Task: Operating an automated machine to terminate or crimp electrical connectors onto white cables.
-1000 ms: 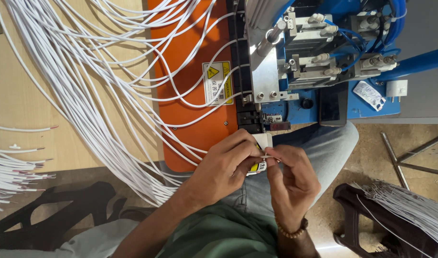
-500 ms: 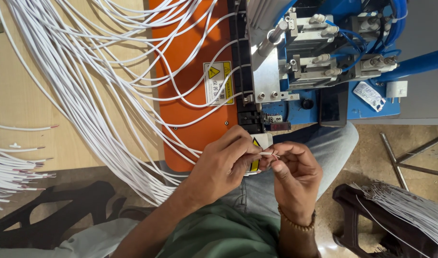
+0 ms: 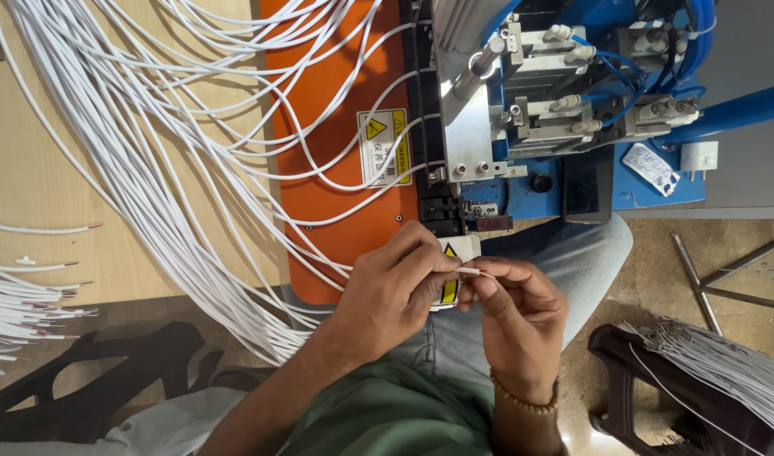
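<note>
My left hand (image 3: 393, 291) and my right hand (image 3: 519, 317) meet just below the machine's front edge, above my lap. Between their fingertips they pinch the end of one thin white wire (image 3: 469, 271). Both hands close on it from opposite sides, partly covering a small white box with a yellow warning label (image 3: 454, 253). A big bundle of white wires (image 3: 163, 177) fans across the orange machine cover (image 3: 332, 127) and the wooden table (image 3: 40, 169) toward my left hand.
A blue and grey crimping machine (image 3: 564, 110) with hoses stands right above my hands. Cut wires with stripped ends (image 3: 28, 308) lie at the left edge. Another white wire bundle (image 3: 725, 371) rests on a dark stool at the lower right. Metal rods (image 3: 699, 270) lie on the floor.
My hands have shifted slightly up and to the right, and the fingertips have closed more tightly on the wire end. The wire bundle and machine stay still.
</note>
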